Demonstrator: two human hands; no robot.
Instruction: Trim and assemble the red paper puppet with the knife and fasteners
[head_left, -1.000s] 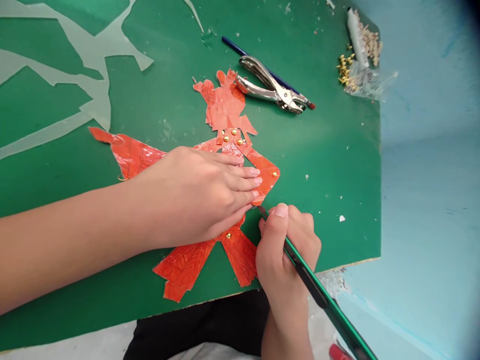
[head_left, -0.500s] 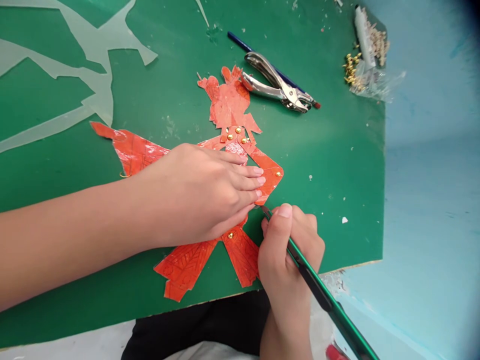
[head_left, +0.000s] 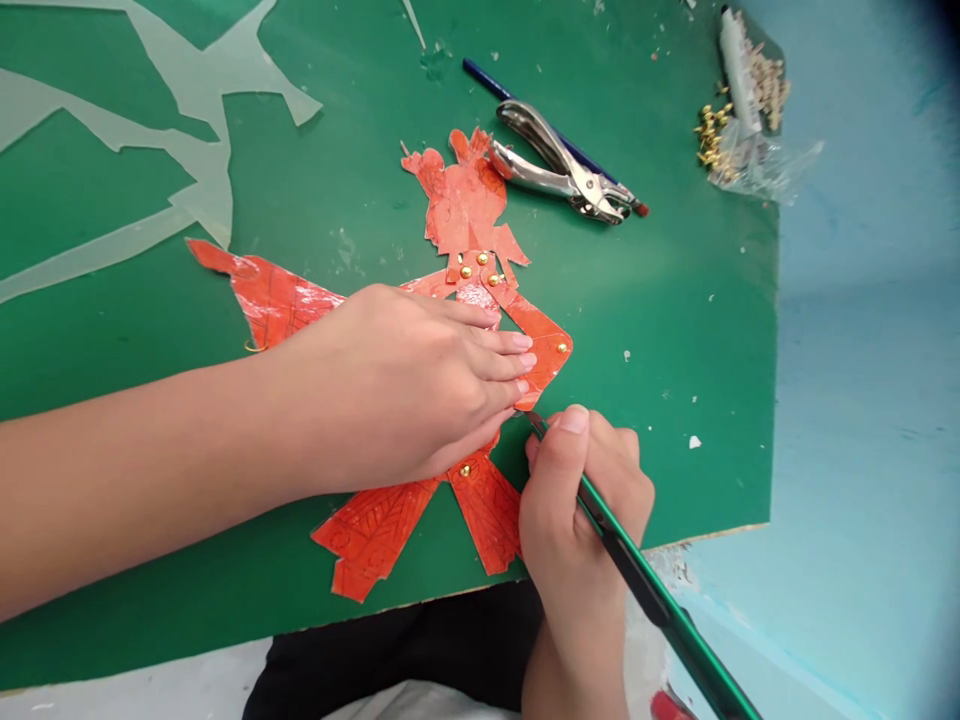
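Observation:
An orange jointed paper puppet (head_left: 465, 215) with gold brads lies flat on a green board (head_left: 675, 330). My left hand (head_left: 405, 385) lies flat on the puppet's middle, fingers stretched out and pressing it down. My right hand (head_left: 577, 500) is closed around a green-handled tool (head_left: 660, 610) held like a pen. The tool's tip touches the puppet's edge just under my left fingertips. The puppet's body beneath my left hand is hidden.
A metal hole punch (head_left: 562, 165) lies over a blue paintbrush (head_left: 487, 85) at the back. A clear bag with gold brads (head_left: 731, 140) sits at the board's far right corner. Pale cut-out scraps (head_left: 187, 130) lie at the back left. The board's front edge is near my lap.
Both hands keep their places on the puppet. The view has shifted slightly, so everything sits a little further right in the frame.

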